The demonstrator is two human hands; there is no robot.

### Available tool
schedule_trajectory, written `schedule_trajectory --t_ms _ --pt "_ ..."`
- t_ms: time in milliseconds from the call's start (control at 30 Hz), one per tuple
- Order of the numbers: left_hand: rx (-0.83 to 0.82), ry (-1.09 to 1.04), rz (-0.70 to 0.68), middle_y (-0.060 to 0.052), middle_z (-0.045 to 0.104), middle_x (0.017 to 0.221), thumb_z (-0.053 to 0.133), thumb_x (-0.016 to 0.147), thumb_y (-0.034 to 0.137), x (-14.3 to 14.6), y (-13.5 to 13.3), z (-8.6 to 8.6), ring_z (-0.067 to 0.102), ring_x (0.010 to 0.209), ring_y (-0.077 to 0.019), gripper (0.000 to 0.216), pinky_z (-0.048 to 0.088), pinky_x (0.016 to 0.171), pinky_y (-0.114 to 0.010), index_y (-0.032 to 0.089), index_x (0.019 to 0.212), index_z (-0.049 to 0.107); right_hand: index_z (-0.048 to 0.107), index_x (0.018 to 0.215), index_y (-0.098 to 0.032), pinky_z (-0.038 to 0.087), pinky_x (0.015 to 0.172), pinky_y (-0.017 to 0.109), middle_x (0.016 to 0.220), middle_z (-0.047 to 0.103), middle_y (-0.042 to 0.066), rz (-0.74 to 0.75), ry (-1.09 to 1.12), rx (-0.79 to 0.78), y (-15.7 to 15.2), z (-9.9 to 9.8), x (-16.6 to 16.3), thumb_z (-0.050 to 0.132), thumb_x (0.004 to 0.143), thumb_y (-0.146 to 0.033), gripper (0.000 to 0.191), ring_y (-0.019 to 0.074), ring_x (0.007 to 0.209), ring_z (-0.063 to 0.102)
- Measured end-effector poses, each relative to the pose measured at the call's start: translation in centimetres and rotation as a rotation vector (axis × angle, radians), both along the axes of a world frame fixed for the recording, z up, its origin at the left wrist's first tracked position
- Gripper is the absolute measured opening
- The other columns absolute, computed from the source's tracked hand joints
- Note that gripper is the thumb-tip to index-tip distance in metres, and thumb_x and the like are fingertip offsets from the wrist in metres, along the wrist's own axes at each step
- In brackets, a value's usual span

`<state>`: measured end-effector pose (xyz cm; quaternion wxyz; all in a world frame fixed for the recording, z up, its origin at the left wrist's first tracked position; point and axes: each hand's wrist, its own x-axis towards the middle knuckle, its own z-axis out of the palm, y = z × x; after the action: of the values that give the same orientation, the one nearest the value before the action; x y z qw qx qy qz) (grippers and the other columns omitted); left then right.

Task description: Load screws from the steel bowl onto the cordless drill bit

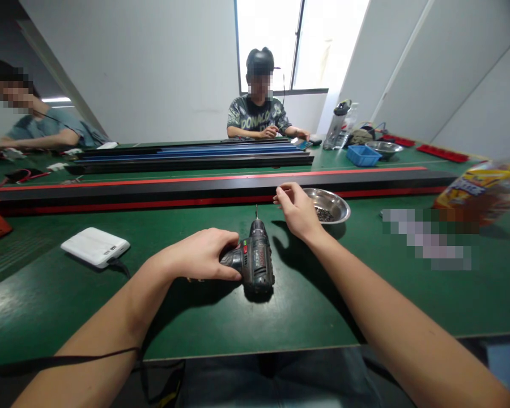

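My left hand (210, 252) is wrapped round the handle of a black cordless drill (258, 263). The drill lies on its side on the green table, with its thin bit pointing away from me toward a long black and red bar. Just left of a metal bowl (342, 211), my right hand (296, 211) hovers with its fingers curled in toward the thumb. Whatever those fingers may hold is too small or hidden to make out. Small dark screws (324, 215) lie in the bowl, partly covered by my right hand.
A long black and red bar (174, 190) spans the table. Behind it lie dark and blue strips (195, 156). A white power bank (95, 247) with a cable sits left, a snack bag (480, 192) right. Two people are at the table, one opposite (259, 113).
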<state>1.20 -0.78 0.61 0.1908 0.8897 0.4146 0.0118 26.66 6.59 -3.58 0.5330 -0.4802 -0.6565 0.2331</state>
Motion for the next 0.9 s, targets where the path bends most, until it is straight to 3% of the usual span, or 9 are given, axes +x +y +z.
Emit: schedule_trajectory --t_ms 200,400,900 --pt "-0.001 -0.011 -0.002 0.000 0.067 0.089 0.079 0.078 0.053 -0.1 0.0 0.0 0.061 0.078 -0.0188 0.039 0.042 0.068 -0.028 0.022 0.093 0.061 0.060 0.107 -0.025 0.055 0.089 0.041 0.103 0.070 0.006 0.142 0.297 -0.211 0.3 -2.0 -2.0 0.059 0.092 -0.060 0.038 0.0238 0.097 0.070" --pt "-0.003 -0.018 -0.007 0.001 0.067 0.089 0.079 0.078 0.053 -0.1 0.1 -0.2 0.060 0.077 -0.0185 0.039 0.041 0.067 -0.028 0.023 0.093 0.061 0.057 0.106 -0.025 0.055 0.092 0.041 0.099 0.068 0.005 0.149 0.421 -0.366 0.5 -3.1 -2.9 0.062 0.089 -0.059 0.039 0.0235 0.098 0.069" --pt "-0.013 -0.034 -0.001 0.001 0.067 0.087 0.079 0.076 0.054 -0.1 0.0 0.1 0.060 0.076 -0.0186 0.038 0.040 0.066 -0.029 0.023 0.090 0.061 0.057 0.105 -0.024 0.054 0.096 0.039 0.103 0.066 0.005 0.195 0.459 -0.400 0.3 -3.1 -2.8 0.067 0.085 -0.062 0.044 0.0239 0.107 0.067"
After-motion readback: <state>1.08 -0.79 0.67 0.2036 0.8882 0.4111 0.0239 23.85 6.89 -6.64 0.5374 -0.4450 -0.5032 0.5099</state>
